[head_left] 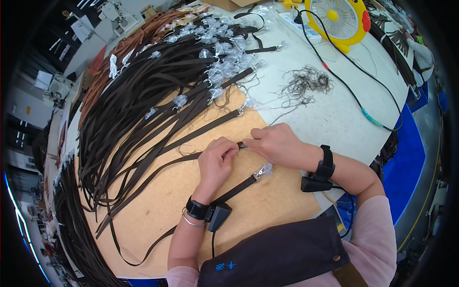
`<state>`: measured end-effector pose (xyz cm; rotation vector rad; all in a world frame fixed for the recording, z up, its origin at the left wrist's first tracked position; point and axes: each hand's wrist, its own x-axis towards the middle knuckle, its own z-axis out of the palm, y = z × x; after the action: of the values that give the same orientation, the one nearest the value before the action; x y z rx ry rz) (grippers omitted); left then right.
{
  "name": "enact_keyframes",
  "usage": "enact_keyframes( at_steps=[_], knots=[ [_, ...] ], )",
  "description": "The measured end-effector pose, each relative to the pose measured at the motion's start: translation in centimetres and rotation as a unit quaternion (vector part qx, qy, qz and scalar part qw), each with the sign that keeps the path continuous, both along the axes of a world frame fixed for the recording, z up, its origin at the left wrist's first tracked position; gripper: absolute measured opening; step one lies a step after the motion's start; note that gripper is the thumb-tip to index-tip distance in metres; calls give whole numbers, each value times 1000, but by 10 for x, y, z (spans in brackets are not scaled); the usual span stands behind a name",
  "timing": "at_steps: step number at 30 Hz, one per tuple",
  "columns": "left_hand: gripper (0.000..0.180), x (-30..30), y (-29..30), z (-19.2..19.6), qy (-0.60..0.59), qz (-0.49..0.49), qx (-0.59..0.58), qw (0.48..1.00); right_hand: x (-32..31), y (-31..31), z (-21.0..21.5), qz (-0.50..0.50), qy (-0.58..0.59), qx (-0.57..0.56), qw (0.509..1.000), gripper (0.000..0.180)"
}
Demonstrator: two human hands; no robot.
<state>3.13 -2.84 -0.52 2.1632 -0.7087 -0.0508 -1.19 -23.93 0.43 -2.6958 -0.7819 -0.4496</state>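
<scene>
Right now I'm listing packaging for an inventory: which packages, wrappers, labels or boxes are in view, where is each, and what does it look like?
Clear plastic wrappers: crinkled little bags over the metal clasps of the dark straps, top centre of the table.
One such wrapper: on a clasp just below the right hand.
Cardboard box: brown, at the far top edge, mostly cut off.
White tags: small strips among the brown straps, upper left.
No screens visible.

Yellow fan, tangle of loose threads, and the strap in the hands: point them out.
yellow fan [338, 19], head view, on its grille.
tangle of loose threads [306, 83], head view, middle.
strap [191, 158], head view, left of the fingers.
</scene>
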Motion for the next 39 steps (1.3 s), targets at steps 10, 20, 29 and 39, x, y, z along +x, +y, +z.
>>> enact_keyframes(
  at_steps=[10,20,29,39],
  knots=[
    [17,1,3,-5,112,86,-57,988,2,-7,-14,-43,25,144,988,17],
    [7,-9,-5,1,-36,48,19,998,-1,-2,-3,-8,2,4,1000,23],
    [6,-5,-6,-1,35,68,16,997,0,1,-4,-16,34,42,998,20],
    [6,15,14,-8,17,85,-17,996,4,0,-10,-17,81,119,989,19]
  ],
)
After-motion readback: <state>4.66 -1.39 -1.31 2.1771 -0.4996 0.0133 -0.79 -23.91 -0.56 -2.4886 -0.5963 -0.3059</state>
